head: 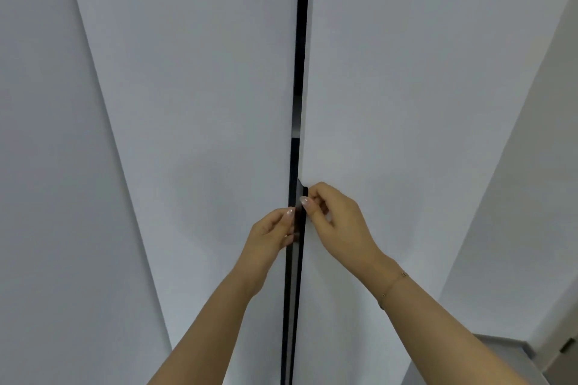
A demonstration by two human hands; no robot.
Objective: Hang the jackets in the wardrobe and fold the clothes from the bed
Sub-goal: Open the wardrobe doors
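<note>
While both doors stand nearly shut, you have each hand at the dark gap between them: your left hand curls its fingers round the edge of the left door, and your right hand pinches the dark strip handle on the right door between thumb and bent fingers. The wardrobe is right in front of you, filling the view; no jackets or bed show, so opening looks like the step in hand. Pull both edges toward you evenly and let the doors swing out to either side, rather than tugging one hard. Keep your fingertips on the outer lip and out of the gap, where they could be nipped. How deep your left fingers reach behind the edge is probably shallow, though the angle hides it. Step back as the doors swing, so they clear your arms.
</note>
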